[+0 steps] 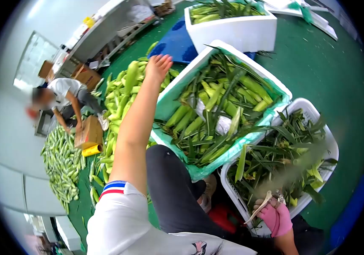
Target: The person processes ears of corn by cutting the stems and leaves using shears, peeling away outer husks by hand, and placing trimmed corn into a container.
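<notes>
My left hand (pixel 158 68) is bare and stretched far forward over the pile of green-husked corn (pixel 118 100), fingers extended and nothing held. My right hand (pixel 276 219), in a pink fingerless glove, grips pruning shears (pixel 263 205) with cream handles at the near edge of a white plastic basket (pixel 335 146). Leaves and corn trimmings (pixel 275 157) fill that basket, and a blurred greenish streak crosses above them. Between my arms stands a white foam box (pixel 284 87) lined with green plastic, holding husked corn ears (pixel 252 87) and loose leaves.
Another white foam box (pixel 233 34) of corn stands beyond, beside a blue pallet (pixel 175 40). On the left a person (pixel 69 95) bends by a cardboard box (pixel 89 131), next to a second corn heap (pixel 63 159). A shelf (pixel 110 29) lines the wall.
</notes>
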A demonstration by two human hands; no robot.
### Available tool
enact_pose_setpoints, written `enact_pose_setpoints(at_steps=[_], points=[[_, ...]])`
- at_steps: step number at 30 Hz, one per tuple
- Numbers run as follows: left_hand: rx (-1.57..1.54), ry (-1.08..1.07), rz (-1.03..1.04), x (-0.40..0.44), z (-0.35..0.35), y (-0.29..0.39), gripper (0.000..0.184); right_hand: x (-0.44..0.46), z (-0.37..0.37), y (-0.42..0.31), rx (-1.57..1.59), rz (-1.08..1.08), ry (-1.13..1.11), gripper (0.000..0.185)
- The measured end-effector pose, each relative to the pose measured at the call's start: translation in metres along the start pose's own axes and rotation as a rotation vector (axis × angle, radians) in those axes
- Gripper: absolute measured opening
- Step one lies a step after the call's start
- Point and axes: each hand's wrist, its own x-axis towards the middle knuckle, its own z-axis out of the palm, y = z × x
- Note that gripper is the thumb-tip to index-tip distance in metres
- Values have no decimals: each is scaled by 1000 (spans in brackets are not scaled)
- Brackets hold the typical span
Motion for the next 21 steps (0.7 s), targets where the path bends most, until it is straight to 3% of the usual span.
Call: enact_pose_setpoints(at_steps=[1, 3, 5, 7, 9, 11, 13, 14, 16, 17, 18, 19, 21], points=[[190, -194, -14, 9, 21, -23, 44, -1, 0, 1, -29, -24, 44, 48], [920, -517, -140, 12, 64, -73, 40, 2, -4, 1, -95, -82, 126, 48], [2008, -584, 222, 61, 60, -176, 43, 6, -8, -1, -93, -120, 127, 47], [2349, -700, 303, -12, 80, -179, 60, 4, -2, -8, -73, -119, 117, 47], [2377, -734, 489, -19, 72, -214, 75, 2, -4, -11, -36, -123, 109, 47], [2481, -840, 474, -35, 78, -202, 84, 1, -9, -6, -34, -122, 79, 48], [2493, -1054, 274, -26, 75, -190, 95, 4, -19, 0, -76, -142, 29, 51], [2612, -1218, 26, -29, 82, -189, 94, 12, -30, 4, -104, -62, 37, 48], [2627, -1252, -3, -48, 74, -188, 92, 19, -36, 8, -83, 16, 54, 45], [2558, -1200, 222, -61, 59, -187, 93, 17, -26, 4, -115, 8, 68, 44], [2332, -1193, 211, -78, 47, -179, 96, 16, -24, 4, -127, -31, 40, 44], [2051, -1086, 324, -76, 3, -203, 102, 13, -21, 2, -139, -54, 35, 45], [1854, -898, 53, -150, 7, -191, 91, 10, -16, -3, -160, -98, 20, 49]])
